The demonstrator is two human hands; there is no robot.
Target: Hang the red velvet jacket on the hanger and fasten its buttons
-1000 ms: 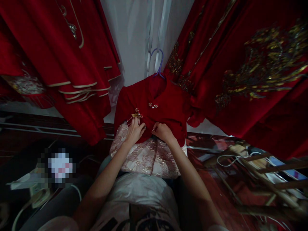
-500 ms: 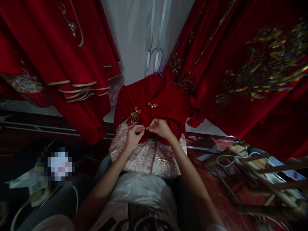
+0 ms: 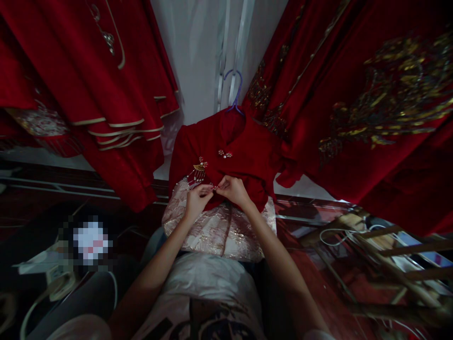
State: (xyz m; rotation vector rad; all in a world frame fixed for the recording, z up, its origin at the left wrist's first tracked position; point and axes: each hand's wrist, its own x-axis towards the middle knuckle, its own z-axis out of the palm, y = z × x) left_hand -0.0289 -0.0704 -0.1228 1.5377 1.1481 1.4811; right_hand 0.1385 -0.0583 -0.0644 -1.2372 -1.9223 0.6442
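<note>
In front of me a red garment (image 3: 191, 141) lies on a purple hanger (image 3: 235, 97), a shiny pale pink brocade skirt part (image 3: 226, 231) spreading below it. My left hand (image 3: 197, 200) and my right hand (image 3: 234, 190) meet at its front, fingertips nearly touching. Both pinch a small beaded clasp (image 3: 215, 188), mostly covered by the fingers. A similar beaded clasp (image 3: 225, 154) sits higher, near the neckline. Left of it hangs a gold fan-shaped ornament (image 3: 200, 166) with bead tassels.
Red garments with pale trim (image 3: 123, 127) hang at the left, and a red garment with gold embroidery (image 3: 389, 104) hangs at the right. A wooden rack (image 3: 399, 274) with white cables stands at the lower right. A power strip (image 3: 62, 283) is at the lower left.
My right hand has shifted slightly left, closer to my left hand, at the clasp. The whole view has moved a little; the garment stays in place.
</note>
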